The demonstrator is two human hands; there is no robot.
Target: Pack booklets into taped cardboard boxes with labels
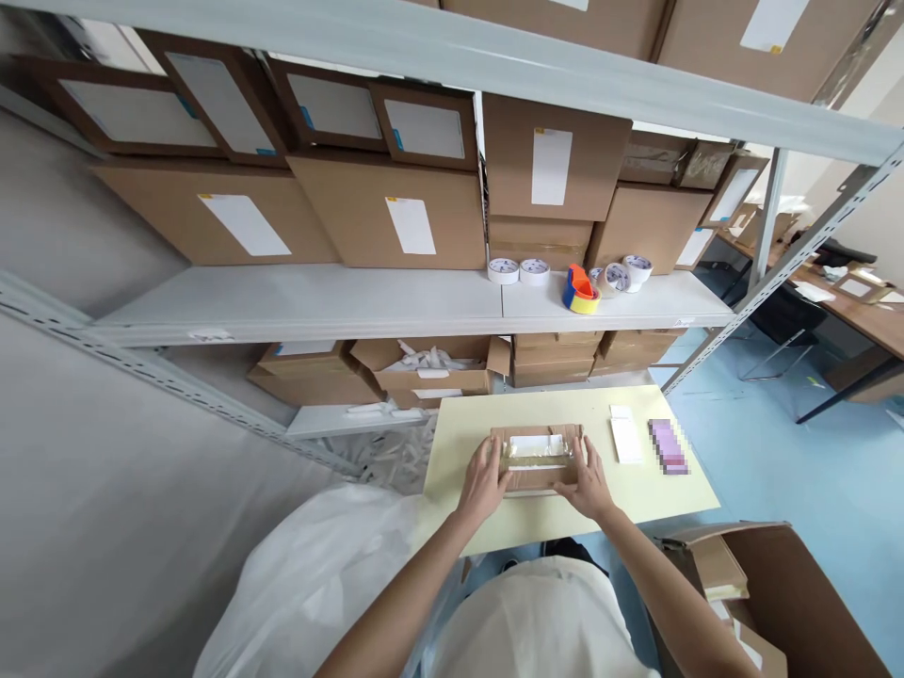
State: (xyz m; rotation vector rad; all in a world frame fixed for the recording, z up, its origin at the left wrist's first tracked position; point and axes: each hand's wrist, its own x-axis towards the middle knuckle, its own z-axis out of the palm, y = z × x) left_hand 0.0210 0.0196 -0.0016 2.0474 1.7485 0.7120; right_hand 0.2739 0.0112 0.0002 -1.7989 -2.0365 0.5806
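A small brown cardboard box (537, 476) lies on the pale yellow table, with shiny clear tape across its top and a white label (533, 445) beneath the tape. My left hand (484, 482) grips its left end, thumb toward the near side and fingers along the edge. At the right end, my right hand (588, 480) holds the box in the same way, fingers on its top edge. To the right on the table are a white slip or flat pack (625, 435) and a blurred purple item (668, 446); neither hand touches them.
A grey metal shelf (353, 306) with many cardboard boxes faces me. Several tape rolls (535, 272) and an orange-and-blue tape dispenser (580, 287) sit on it. A large open carton (798, 593) stands at lower right; a white plastic bag (317, 574) is at lower left.
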